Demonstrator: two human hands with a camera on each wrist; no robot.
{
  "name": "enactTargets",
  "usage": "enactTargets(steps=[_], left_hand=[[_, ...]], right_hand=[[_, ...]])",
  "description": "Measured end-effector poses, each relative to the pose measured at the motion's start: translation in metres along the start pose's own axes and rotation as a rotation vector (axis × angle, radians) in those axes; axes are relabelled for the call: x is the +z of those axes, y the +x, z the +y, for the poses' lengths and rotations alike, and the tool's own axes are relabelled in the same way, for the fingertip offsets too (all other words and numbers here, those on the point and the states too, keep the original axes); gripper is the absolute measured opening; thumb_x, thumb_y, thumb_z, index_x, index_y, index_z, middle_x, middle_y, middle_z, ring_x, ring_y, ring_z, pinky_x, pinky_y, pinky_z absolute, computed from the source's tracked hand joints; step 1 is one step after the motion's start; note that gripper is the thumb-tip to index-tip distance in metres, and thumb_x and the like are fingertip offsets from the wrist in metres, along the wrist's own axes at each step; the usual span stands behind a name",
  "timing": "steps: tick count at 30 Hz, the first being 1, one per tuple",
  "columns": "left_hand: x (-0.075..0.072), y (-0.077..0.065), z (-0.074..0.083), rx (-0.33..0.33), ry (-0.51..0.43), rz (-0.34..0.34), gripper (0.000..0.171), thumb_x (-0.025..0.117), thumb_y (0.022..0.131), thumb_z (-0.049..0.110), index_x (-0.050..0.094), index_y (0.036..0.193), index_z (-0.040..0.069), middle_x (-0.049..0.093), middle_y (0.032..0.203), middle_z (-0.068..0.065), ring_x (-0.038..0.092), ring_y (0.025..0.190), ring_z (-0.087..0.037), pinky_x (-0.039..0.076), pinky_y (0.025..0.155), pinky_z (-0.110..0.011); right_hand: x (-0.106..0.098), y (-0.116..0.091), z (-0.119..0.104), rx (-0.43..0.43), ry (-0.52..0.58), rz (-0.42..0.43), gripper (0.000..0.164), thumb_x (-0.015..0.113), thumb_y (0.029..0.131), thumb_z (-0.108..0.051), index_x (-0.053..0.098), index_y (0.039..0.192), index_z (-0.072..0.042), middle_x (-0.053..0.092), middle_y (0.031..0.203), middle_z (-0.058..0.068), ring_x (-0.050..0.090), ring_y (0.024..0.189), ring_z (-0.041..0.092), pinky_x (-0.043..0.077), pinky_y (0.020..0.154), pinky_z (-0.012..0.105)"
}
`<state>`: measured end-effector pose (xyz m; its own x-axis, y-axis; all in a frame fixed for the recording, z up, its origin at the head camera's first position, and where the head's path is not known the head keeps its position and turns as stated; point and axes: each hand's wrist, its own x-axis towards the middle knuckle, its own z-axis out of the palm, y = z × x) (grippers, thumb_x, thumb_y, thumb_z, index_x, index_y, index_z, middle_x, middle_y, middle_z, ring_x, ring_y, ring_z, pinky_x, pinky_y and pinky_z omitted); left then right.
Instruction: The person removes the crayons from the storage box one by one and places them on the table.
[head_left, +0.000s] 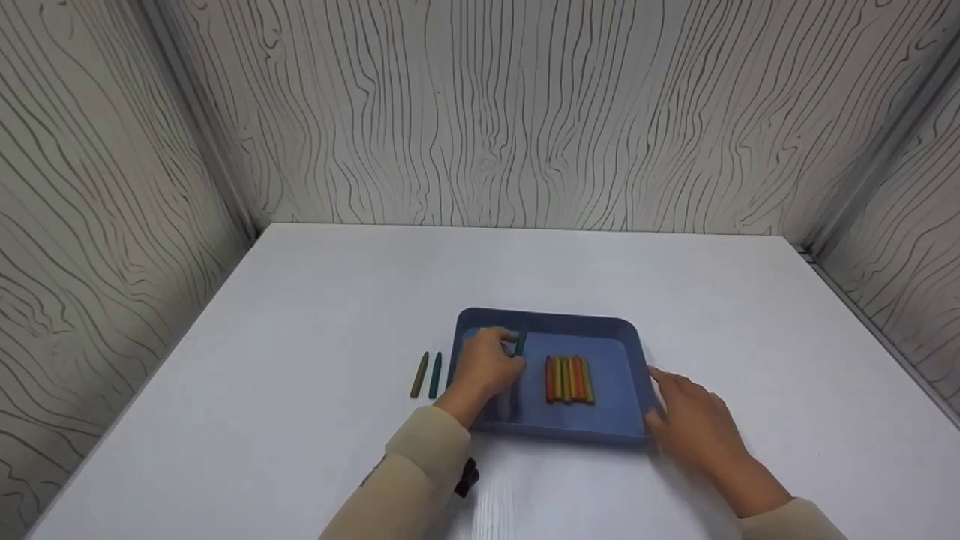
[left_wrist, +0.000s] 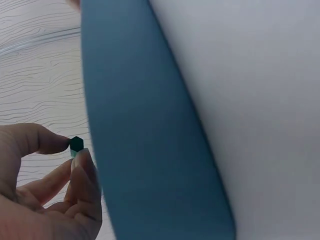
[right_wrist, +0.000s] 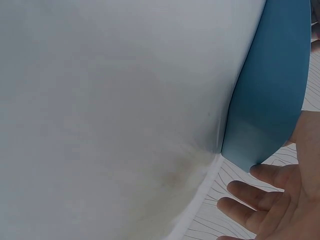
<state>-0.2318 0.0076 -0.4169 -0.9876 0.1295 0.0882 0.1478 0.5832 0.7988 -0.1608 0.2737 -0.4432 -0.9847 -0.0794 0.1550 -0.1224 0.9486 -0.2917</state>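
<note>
hexagonal crayon end (left_wrist: 76,143): left wrist only

Tray (head_left: 559,432) on tbl (head_left: 225,420), wall (head_left: 487,112) behind. Crayon row (head_left: 568,379) in tray, btwn L hand (head_left: 486,364) & R hand (head_left: 694,424) at R rim. 2 loose crayons (head_left: 435,375) on tbl just L of tray.

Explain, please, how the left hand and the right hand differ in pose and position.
The left hand pinches a green crayon, while the right hand touches the tray. The left hand is over the tray; the right hand is at its outer side. Both are bare, with pale sleeves at the wrists.
</note>
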Motion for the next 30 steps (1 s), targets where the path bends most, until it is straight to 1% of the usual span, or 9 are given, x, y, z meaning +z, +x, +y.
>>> enactTargets(steps=[3,6,8,11,15,21,26,30], left_hand=[[-0.009,0.000,0.000,0.006,0.018,0.024,0.038,0.063,0.076,0.002,0.066,0.114,-0.002,0.061,0.070,-0.001,0.049,0.057,-0.011,0.041,0.051,-0.027],[-0.018,0.001,0.001,-0.021,0.032,0.046,0.038,0.064,0.076,0.004,0.066,0.114,0.000,0.066,0.083,-0.004,0.057,0.069,-0.015,0.048,0.062,-0.032],[-0.024,0.001,0.001,-0.044,0.033,0.057,0.039,0.064,0.076,0.005,0.066,0.114,0.000,0.067,0.087,-0.006,0.059,0.074,-0.017,0.050,0.067,-0.035],[-0.033,0.002,-0.002,-0.071,0.028,0.072,0.038,0.064,0.076,0.004,0.066,0.114,0.000,0.067,0.089,-0.007,0.061,0.077,-0.018,0.051,0.070,-0.036],[-0.044,0.001,-0.008,-0.080,0.016,0.094,0.037,0.062,0.076,0.003,0.066,0.113,-0.001,0.067,0.092,-0.009,0.061,0.079,-0.019,0.051,0.070,-0.036],[-0.061,-0.002,-0.021,-0.113,0.025,0.099,0.038,0.063,0.078,0.003,0.065,0.116,0.000,0.065,0.086,-0.007,0.060,0.074,-0.018,0.050,0.065,-0.033],[-0.072,-0.007,-0.039,-0.126,0.035,0.109,0.037,0.064,0.079,0.004,0.065,0.116,-0.001,0.065,0.085,-0.007,0.059,0.069,-0.017,0.049,0.061,-0.032],[-0.080,-0.010,-0.054,-0.144,0.058,0.111,0.037,0.064,0.079,0.004,0.064,0.115,-0.003,0.065,0.084,-0.007,0.060,0.069,-0.018,0.050,0.064,-0.034]], right_hand=[[0.000,0.000,0.000,0.002,-0.004,-0.006,0.054,0.058,0.088,-0.013,0.043,0.137,0.006,0.048,0.130,0.030,0.043,0.119,0.048,0.030,0.095,0.061],[-0.001,0.000,0.000,0.006,0.000,-0.007,0.054,0.057,0.088,-0.013,0.043,0.136,0.006,0.048,0.130,0.030,0.043,0.119,0.048,0.030,0.095,0.061],[-0.001,0.000,0.000,0.009,0.005,-0.009,0.054,0.056,0.088,-0.013,0.043,0.137,0.006,0.048,0.131,0.030,0.042,0.120,0.048,0.030,0.096,0.061],[-0.002,0.000,0.000,0.012,0.008,-0.012,0.054,0.056,0.088,-0.013,0.043,0.137,0.006,0.048,0.131,0.030,0.042,0.120,0.049,0.029,0.096,0.061],[-0.001,0.000,0.001,0.013,0.009,-0.012,0.054,0.057,0.088,-0.013,0.043,0.137,0.006,0.048,0.130,0.030,0.042,0.120,0.048,0.029,0.096,0.061],[0.000,0.000,0.001,0.018,0.010,-0.014,0.054,0.056,0.088,-0.013,0.043,0.137,0.005,0.048,0.131,0.030,0.042,0.120,0.048,0.029,0.097,0.061],[0.000,0.001,0.000,0.022,0.012,-0.023,0.054,0.056,0.088,-0.013,0.043,0.137,0.006,0.047,0.131,0.030,0.041,0.121,0.048,0.028,0.097,0.061],[0.000,0.001,0.000,0.022,0.007,-0.023,0.055,0.057,0.088,-0.014,0.042,0.137,0.006,0.047,0.132,0.031,0.041,0.121,0.048,0.028,0.097,0.061]])
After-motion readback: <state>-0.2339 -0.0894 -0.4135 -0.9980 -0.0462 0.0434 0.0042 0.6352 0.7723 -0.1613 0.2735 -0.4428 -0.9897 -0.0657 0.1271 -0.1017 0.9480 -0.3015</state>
